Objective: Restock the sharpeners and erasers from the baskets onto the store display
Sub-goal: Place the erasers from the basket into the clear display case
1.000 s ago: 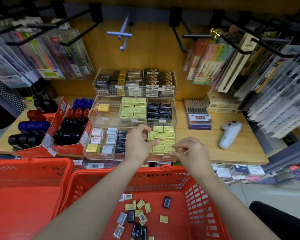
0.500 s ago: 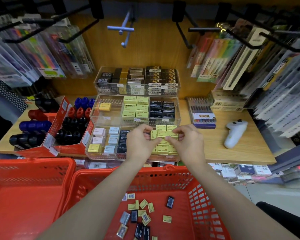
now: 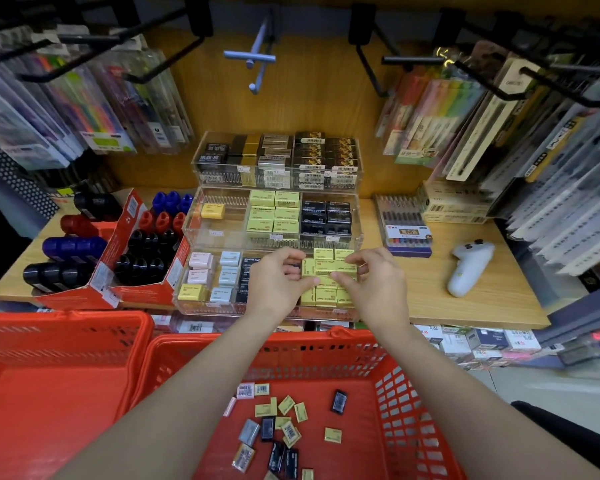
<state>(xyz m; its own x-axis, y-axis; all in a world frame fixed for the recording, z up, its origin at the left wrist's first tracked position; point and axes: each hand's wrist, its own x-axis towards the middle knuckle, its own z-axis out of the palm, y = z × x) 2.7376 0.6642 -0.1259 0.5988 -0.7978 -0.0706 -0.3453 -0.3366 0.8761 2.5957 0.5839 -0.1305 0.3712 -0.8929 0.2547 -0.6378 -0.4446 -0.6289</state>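
Erasers [image 3: 329, 268] (labels illegible) under hands [image 3: 326, 282]

right of acrylic display [image 3: 187, 299]: bare shelf, only the white controller [image 3: 468, 268] in my way
above it: hooks [image 3: 409, 60] crowd my reach

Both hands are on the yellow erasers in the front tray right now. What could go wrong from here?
1. The left hand and right hand pinch a row of yellow boxed erasers above a nearly full stack in the clear acrylic front tray; it may not seat and could topple.
2. A slipped eraser could fall off the shelf edge into the red plastic basket below.
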